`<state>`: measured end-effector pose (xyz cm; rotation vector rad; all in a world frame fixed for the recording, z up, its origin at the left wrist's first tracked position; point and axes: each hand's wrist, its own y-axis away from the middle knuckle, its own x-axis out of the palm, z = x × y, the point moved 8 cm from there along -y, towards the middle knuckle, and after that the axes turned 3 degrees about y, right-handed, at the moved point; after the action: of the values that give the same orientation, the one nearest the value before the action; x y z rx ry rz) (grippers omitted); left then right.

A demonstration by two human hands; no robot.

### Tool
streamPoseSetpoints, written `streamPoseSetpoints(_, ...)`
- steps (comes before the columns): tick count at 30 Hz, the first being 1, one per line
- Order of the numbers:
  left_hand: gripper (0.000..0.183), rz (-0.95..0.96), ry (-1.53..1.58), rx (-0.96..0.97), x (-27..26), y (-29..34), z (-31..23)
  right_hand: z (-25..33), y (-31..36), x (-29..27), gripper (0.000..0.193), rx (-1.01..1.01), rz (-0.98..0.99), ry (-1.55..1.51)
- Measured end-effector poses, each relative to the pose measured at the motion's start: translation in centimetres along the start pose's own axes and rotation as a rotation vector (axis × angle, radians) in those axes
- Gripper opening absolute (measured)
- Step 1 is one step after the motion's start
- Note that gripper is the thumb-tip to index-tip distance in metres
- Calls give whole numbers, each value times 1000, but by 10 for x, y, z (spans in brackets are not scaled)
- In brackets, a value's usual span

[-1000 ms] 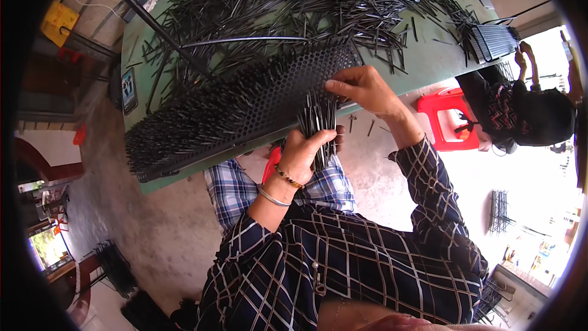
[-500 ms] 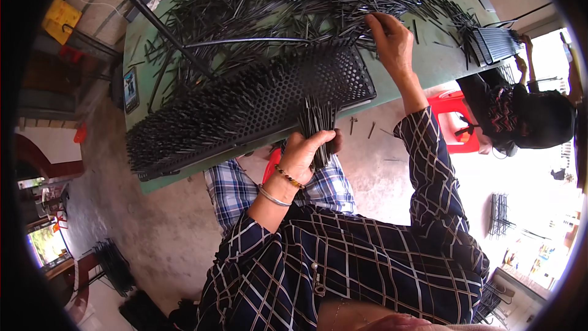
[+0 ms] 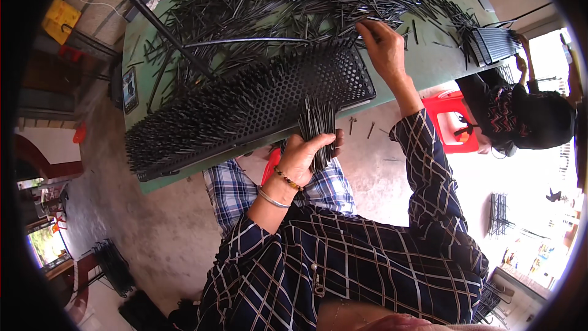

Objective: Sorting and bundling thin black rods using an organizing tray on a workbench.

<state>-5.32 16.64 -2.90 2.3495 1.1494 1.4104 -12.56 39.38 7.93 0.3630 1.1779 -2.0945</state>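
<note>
My left hand point(image 3: 297, 160) is closed round an upright bundle of thin black rods point(image 3: 316, 119), in front of the near long edge of a black perforated rack point(image 3: 269, 101). Short black rods point(image 3: 190, 110) stand densely in the holes over the rack's left and middle. Toward its right end, many holes show bare. My right hand point(image 3: 387, 54) is just beyond the rack's far right corner, thumb and fingertips pinched together. Whatever lies between those fingertips is too small to make out. Behind the rack spreads a loose pile of black rods point(image 3: 245, 6).
The green table point(image 3: 392, 90) carries everything. A dark slanting bar point(image 3: 150, 12) and a thin curved rod point(image 3: 245, 41) cross above the pile. A phone point(image 3: 130, 90) lies at the left. On the right, a co-worker point(image 3: 527, 113) handles a wire rack point(image 3: 497, 46) near a red stool point(image 3: 452, 109).
My right hand has shifted slightly left and down, from the edge of the pile toward the rack's far right corner. My left hand with its bundle has hardly moved.
</note>
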Motion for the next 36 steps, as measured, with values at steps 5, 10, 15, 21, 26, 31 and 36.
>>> streamPoseSetpoints(5,20,-9,-30,5,-5,0,0,5,11,14,18,-23,152,83)
streamPoseSetpoints(10,22,-10,-27,3,-3,-1,0,4,11,12,18,-43,179,96)
streamPoseSetpoints(15,22,-20,-31,59,-7,3,-8,26,12,0,24,70,130,22)
streamPoseSetpoints(21,23,3,-32,137,-5,0,-14,50,85,47,36,403,916,-413)
streamPoseSetpoints(26,22,-14,8,144,0,6,-17,49,93,50,26,599,890,-610)
streamPoseSetpoints(31,22,-53,55,146,-9,4,-14,45,83,48,21,741,782,-713)
streamPoseSetpoints(36,20,-80,-14,150,-15,4,-14,48,81,58,21,619,932,-630)
